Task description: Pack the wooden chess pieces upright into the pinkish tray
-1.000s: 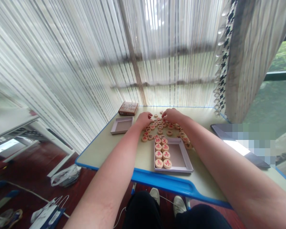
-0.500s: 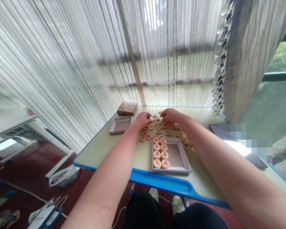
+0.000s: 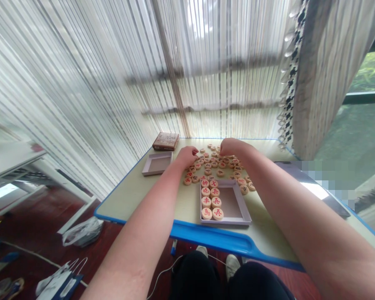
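Head view, from left to right: on the cream table top with a blue edge (image 3: 137,196), a shallow grey cardboard tray (image 3: 158,163) lies near a flat brown patterned box (image 3: 166,141). Just right of the tray the left hand (image 3: 187,156) rests palm down. Its fingers are bent onto the left border of a loose scatter of round pale wooden discs (image 3: 210,171) marked with red or dark characters. Whether it pinches one, I cannot tell. The wooden discs lie flat, faces up; being round, they have no long axis. The right hand (image 3: 234,146) is curled at the far border of the scatter. Its fingers are hidden, so its grip is also unclear. Both hands are about equally near to the scatter. Nearer to the person, a white rectangular cardboard box (image 3: 233,202) holds two columns of red-marked discs along its left wall. Its long axis runs away from the person, toward the scatter.
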`<state>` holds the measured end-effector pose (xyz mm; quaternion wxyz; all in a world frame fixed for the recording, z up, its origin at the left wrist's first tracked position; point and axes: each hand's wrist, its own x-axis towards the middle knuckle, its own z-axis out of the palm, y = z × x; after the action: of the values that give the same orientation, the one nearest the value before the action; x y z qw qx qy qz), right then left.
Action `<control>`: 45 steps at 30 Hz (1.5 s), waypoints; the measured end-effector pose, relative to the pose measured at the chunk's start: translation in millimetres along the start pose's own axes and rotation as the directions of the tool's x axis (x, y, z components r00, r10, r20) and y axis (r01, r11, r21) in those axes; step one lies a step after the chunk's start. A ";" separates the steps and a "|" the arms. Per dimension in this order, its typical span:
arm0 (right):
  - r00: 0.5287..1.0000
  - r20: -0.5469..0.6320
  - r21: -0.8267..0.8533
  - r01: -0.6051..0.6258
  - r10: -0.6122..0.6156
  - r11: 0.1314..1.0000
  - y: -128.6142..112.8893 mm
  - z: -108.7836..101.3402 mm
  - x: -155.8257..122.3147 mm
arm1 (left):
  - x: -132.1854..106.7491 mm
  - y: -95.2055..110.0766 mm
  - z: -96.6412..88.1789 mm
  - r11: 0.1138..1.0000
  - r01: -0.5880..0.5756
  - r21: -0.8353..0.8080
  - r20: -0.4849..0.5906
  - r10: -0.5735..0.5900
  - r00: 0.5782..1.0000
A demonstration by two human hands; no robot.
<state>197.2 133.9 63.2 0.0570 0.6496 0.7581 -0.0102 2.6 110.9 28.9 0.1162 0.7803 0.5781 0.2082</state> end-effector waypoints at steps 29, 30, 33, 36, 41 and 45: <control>0.979 -0.179 0.075 0.114 -0.099 0.991 21.6 33.1 15.8 | -2.7 3.2 -0.7 0.995 -0.047 0.093 0.002 0.047 0.999; 0.974 -0.205 0.080 0.117 -0.099 0.990 22.1 33.6 16.4 | -2.9 3.4 -0.9 0.995 -0.043 0.093 0.006 0.043 0.999; 0.950 -0.286 0.094 0.155 -0.122 0.983 25.4 36.3 17.7 | -3.4 3.7 -0.7 0.995 -0.027 0.091 0.012 0.026 1.000; 0.958 -0.260 0.113 0.157 -0.123 0.981 28.5 38.5 17.1 | -3.1 3.1 0.4 0.996 -0.012 0.090 -0.002 0.012 1.000; 0.963 -0.245 0.138 0.147 -0.110 0.979 29.5 39.3 18.9 | -3.2 2.1 1.2 0.994 -0.035 0.108 -0.004 0.036 0.999; 0.951 -0.285 0.135 0.165 -0.121 0.977 28.4 43.6 23.6 | -4.7 3.4 -0.7 0.986 -0.061 0.157 0.013 0.060 0.998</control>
<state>224.9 157.6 19.3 -0.1009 0.5905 0.8006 0.0163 4.0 105.4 30.1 0.0505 0.8051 0.5683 0.1622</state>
